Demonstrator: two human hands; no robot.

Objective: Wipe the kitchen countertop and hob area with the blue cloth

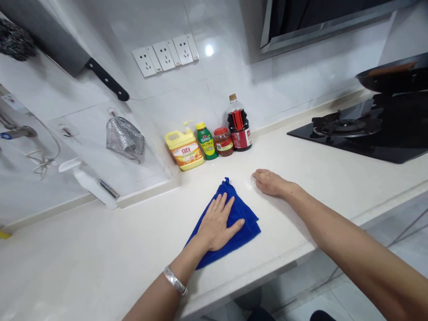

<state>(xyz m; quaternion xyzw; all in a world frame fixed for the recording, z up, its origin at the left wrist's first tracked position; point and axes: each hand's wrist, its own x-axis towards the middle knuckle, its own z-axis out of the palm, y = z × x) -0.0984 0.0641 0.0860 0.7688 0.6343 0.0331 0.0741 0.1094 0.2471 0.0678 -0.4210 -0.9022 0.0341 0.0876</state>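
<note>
From where I'm standing, the person's left hand (217, 225) is lying flat on a blue cloth (240, 238), its fingers opening wide and its palm pressing down instead of gripping. The cloth is spreading out in a rough triangle on the pale counter (133, 249), towards the front edge, and a silver bracelet (175, 280) is circling that wrist. The right hand (269, 182) is resting, it seems, on the counter just beyond the cloth. Its fingers are bending inward, but their undersides are hiding from me, so I can't tell how tightly they are closing or whether they are holding anything.

As for how far along things are, the cloth is already lying spread under the palm, and I'm judging this to be the middle of the work. Long stretches of counter are running out on both sides of it, and nothing I'm seeing is telling me which parts the cloth has covered or which are left. A yellow soap jug (186, 152), a green bottle (206, 141), a red-lidded jar (224, 141) and a dark sauce bottle (239, 127) are standing upright behind the hands. Farther right, the black stove (364, 129) is sitting well apart from the cloth.
</note>
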